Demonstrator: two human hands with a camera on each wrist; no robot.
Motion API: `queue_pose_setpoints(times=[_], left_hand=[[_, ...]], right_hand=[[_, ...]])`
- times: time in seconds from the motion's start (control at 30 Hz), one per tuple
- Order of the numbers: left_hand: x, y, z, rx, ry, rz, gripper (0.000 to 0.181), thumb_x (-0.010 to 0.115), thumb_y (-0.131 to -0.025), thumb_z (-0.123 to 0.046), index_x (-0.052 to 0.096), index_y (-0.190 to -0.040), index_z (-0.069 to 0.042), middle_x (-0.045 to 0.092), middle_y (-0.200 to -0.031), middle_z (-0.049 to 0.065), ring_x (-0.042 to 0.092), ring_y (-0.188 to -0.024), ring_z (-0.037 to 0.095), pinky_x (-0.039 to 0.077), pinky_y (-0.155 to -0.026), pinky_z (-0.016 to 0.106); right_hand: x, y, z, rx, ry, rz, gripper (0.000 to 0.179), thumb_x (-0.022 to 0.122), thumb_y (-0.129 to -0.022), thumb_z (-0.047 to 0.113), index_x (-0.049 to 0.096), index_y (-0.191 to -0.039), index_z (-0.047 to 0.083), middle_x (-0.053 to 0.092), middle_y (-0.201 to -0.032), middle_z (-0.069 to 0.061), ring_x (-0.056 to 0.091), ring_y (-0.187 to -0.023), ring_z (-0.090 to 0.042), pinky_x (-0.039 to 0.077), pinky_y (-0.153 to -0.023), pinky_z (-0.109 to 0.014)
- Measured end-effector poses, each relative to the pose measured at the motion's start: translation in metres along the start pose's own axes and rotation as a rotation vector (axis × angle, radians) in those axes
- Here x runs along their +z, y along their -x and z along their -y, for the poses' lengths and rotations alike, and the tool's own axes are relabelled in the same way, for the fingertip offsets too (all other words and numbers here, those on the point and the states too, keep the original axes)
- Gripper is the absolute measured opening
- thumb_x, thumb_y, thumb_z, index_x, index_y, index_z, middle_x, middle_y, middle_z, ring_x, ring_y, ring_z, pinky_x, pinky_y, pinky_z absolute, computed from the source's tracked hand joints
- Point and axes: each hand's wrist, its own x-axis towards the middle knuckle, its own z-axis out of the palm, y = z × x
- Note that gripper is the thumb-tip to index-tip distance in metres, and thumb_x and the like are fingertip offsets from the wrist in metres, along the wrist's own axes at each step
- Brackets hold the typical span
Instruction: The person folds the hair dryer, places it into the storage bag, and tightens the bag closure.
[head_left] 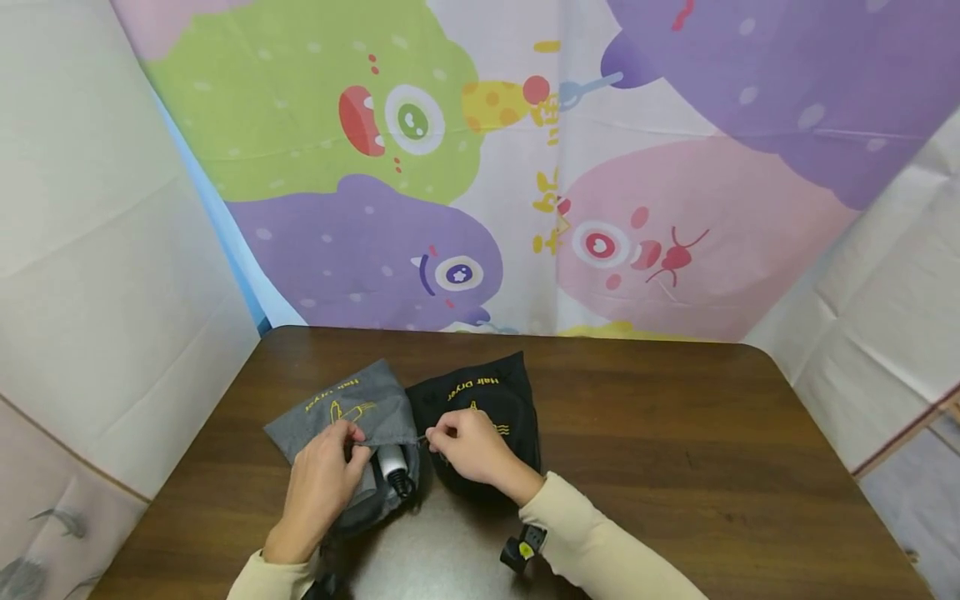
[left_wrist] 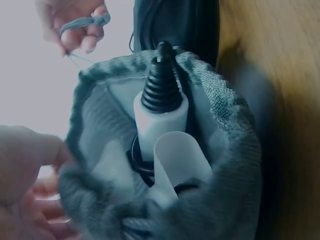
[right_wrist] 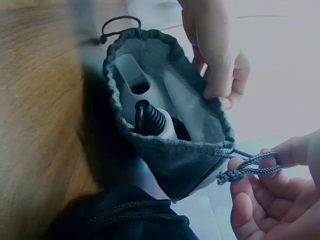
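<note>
A grey drawstring bag printed "Hair Dryer" lies on the table with its mouth gaping toward me. Inside it show a white hair dryer handle with a black ribbed cord sleeve and a pale, scoop-shaped piece. My left hand pinches the bag's rim between thumb and fingers. At the corner of the mouth, my right hand pinches the knotted drawstring, which stretches out from the hem. The rest of the dryer is hidden in the bag.
Right beside the grey bag lies a black "Hair Dryer" bag, partly behind my right hand. Both are on a brown wooden table. A cartoon-printed cloth hangs behind its far edge. Another cord loop sticks out opposite.
</note>
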Motion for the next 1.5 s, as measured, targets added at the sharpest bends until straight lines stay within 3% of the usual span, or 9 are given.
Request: queue_pose_setpoints(times=[0.13, 0.2, 0.33, 0.5, 0.8, 1.0, 1.23, 1.37, 1.5], left_hand=[[0.004, -0.002, -0.001, 0.026, -0.016, -0.090, 0.015, 0.062, -0.080, -0.003, 0.057, -0.093, -0.007, 0.058, -0.056, 0.014, 0.049, -0.043, 0.033, 0.038, -0.043, 0.047], [0.006, -0.004, 0.001, 0.040, -0.016, -0.082, 0.018, 0.065, -0.084, -0.004, 0.055, -0.098, -0.006, 0.053, -0.050, 0.013, 0.046, -0.040, 0.030, 0.036, -0.042, 0.046], [0.005, -0.006, 0.007, 0.056, 0.017, 0.040, 0.028, 0.079, -0.079, -0.011, 0.056, -0.095, -0.007, 0.049, -0.051, 0.002, 0.043, -0.043, 0.017, 0.038, -0.045, 0.038], [-0.003, -0.010, 0.012, 0.067, 0.011, 0.160, 0.026, 0.085, -0.071, -0.013, 0.063, -0.086, -0.011, 0.063, -0.062, 0.000, 0.053, -0.052, 0.012, 0.041, -0.050, 0.033], [-0.029, -0.006, 0.007, -0.201, -0.127, 0.274, 0.006, 0.069, -0.077, -0.014, 0.064, -0.080, -0.011, 0.066, -0.072, 0.010, 0.062, -0.061, 0.033, 0.044, -0.050, 0.046], [-0.038, -0.004, 0.007, -0.324, -0.219, 0.361, 0.030, 0.060, -0.087, -0.026, 0.064, -0.079, 0.002, 0.066, -0.086, 0.034, 0.062, -0.071, 0.054, 0.045, -0.053, 0.058], [-0.028, 0.003, 0.013, -0.332, -0.078, 0.406, 0.022, 0.061, -0.090, -0.022, 0.056, -0.074, -0.008, 0.061, -0.047, -0.004, 0.066, -0.060, 0.031, 0.047, -0.057, 0.052], [-0.017, 0.007, 0.012, -0.301, -0.025, 0.356, 0.034, 0.071, -0.086, -0.033, 0.051, -0.071, -0.010, 0.060, -0.050, -0.005, 0.063, -0.058, 0.024, 0.047, -0.062, 0.051], [-0.009, 0.008, 0.007, -0.288, 0.016, 0.387, 0.045, 0.075, -0.080, -0.045, 0.048, -0.074, -0.010, 0.054, -0.059, 0.002, 0.054, -0.060, 0.023, 0.042, -0.058, 0.044]], right_hand=[[-0.003, -0.003, -0.001, 0.018, -0.025, -0.019, 0.027, 0.056, -0.096, 0.013, 0.070, -0.074, 0.006, 0.070, -0.072, -0.007, 0.049, -0.053, -0.003, 0.041, -0.055, -0.020], [-0.005, -0.004, -0.002, 0.035, -0.032, -0.037, 0.028, 0.055, -0.097, 0.013, 0.070, -0.074, 0.006, 0.070, -0.074, -0.007, 0.048, -0.053, -0.004, 0.040, -0.054, -0.020], [-0.009, -0.009, -0.005, 0.118, -0.090, -0.090, 0.029, 0.055, -0.098, 0.014, 0.068, -0.074, 0.004, 0.070, -0.074, -0.009, 0.049, -0.052, -0.006, 0.041, -0.054, -0.021], [-0.018, -0.015, -0.008, 0.237, -0.210, -0.144, 0.027, 0.055, -0.098, 0.014, 0.068, -0.077, 0.002, 0.069, -0.072, -0.009, 0.051, -0.056, -0.008, 0.041, -0.051, -0.022], [-0.026, -0.021, -0.009, 0.344, -0.330, -0.225, 0.027, 0.053, -0.098, 0.014, 0.063, -0.077, 0.000, 0.067, -0.070, -0.009, 0.053, -0.058, -0.011, 0.040, -0.051, -0.021], [-0.024, -0.019, -0.008, 0.351, -0.340, -0.240, 0.027, 0.053, -0.098, 0.014, 0.064, -0.078, -0.001, 0.067, -0.069, -0.008, 0.052, -0.058, -0.010, 0.038, -0.050, -0.020], [-0.020, -0.017, -0.009, 0.332, -0.308, -0.225, 0.026, 0.053, -0.097, 0.014, 0.066, -0.079, 0.000, 0.067, -0.069, -0.008, 0.053, -0.059, -0.010, 0.039, -0.049, -0.021], [-0.019, -0.016, -0.010, 0.326, -0.299, -0.235, 0.026, 0.054, -0.097, 0.014, 0.066, -0.078, 0.000, 0.067, -0.069, -0.008, 0.053, -0.057, -0.010, 0.040, -0.050, -0.021], [-0.019, -0.016, -0.010, 0.318, -0.291, -0.246, 0.026, 0.054, -0.097, 0.013, 0.066, -0.078, 0.000, 0.067, -0.069, -0.009, 0.053, -0.057, -0.009, 0.042, -0.051, -0.022]])
